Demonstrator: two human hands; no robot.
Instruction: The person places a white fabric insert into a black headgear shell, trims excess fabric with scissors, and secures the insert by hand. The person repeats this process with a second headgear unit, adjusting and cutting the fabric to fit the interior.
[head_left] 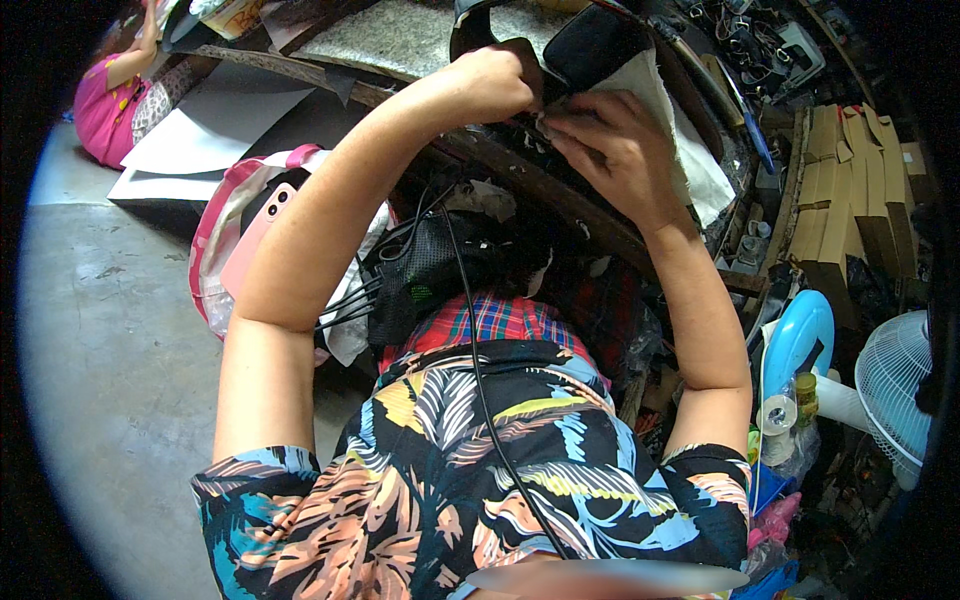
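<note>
My left hand (492,86) is closed at the front edge of the workbench, its fingers curled on a dark, curved band-like piece (472,32). Just to the right, my right hand (622,150) has thumb and fingertips pinched together close to the left fingers. Whatever lies in that pinch is too small to name. Behind the hands is a flat black piece with rounded corners (597,46). Whitish cloth or sheet (708,172) hangs beside my right hand. The exact contact between the fingers and the dark band is partly hidden.
Left of my arm stands a pink-rimmed bag (212,270) with a pink phone (258,238). White sheets (205,130) lie farther back, near a person in pink (105,110). At right are folded cardboard pieces (838,190), a white fan (895,390) and blue-handled tool (757,140).
</note>
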